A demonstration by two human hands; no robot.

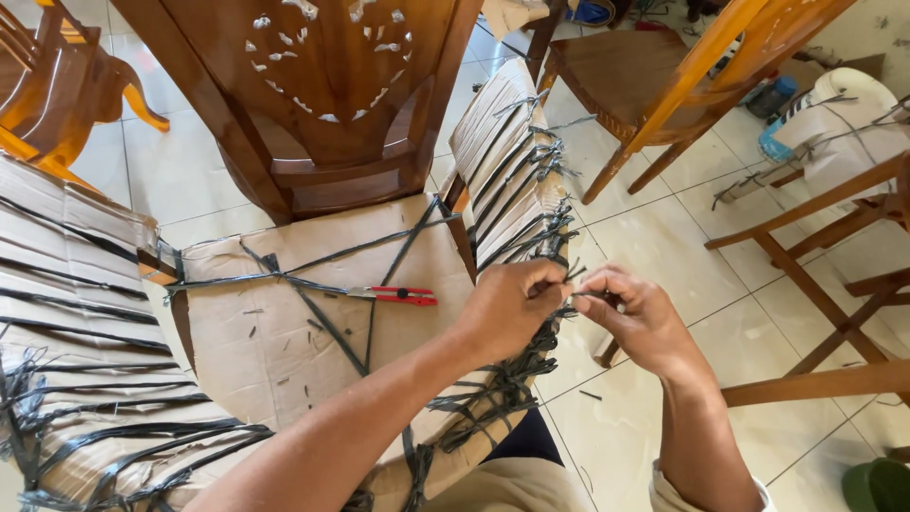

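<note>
Black plastic strapping [559, 275] at the cardboard-wrapped chair's armrest [512, 161] is pinched by both the left hand [512, 305] and the right hand [633, 313], fingers closed on its ends. A slip could loosen the binding. Red-handled pliers [398, 295] lie on the wrapped seat [284, 351].

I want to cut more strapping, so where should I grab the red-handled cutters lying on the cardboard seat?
Grip the red-handled cutters by the red handles, which point right toward the left hand. They lie flat on the cardboard-wrapped seat, metal jaws pointing left, so coming from above at the right end is probably easiest.
</note>
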